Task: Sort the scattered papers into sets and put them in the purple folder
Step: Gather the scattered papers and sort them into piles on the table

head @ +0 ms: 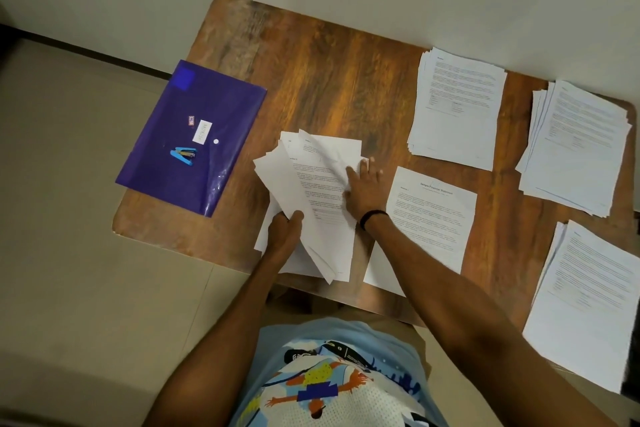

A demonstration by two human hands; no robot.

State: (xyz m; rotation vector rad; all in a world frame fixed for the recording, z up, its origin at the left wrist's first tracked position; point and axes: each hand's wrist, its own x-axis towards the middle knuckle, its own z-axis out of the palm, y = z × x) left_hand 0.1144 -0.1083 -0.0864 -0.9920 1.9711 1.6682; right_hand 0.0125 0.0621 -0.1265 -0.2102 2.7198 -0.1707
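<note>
1. The purple folder (221, 107) lay flat at the left end of the table (339, 80). Its left side hung over the edge, and a blue stapler (183, 155) rested on top of it.
2. The left hand (284, 229) gripped a fanned bundle of loose papers (311, 177) by its near edge, thumb curled over the top sheets. The bundle was in the middle of the table, just right of the folder.
3. The right hand (365, 191) lay open and flat on the same bundle, fingers straight and pressing on a printed page. A black wristband (372, 217) sat on that wrist.
4. Just right of that hand lay a single titled sheet (433, 215), partly under the forearm.
5. Further right were three piles: a far stack (457, 107) by the wall, a corner stack (578, 146) beyond it, and a near stack (588, 305) at the near right edge. All were well apart from the folder.
</note>
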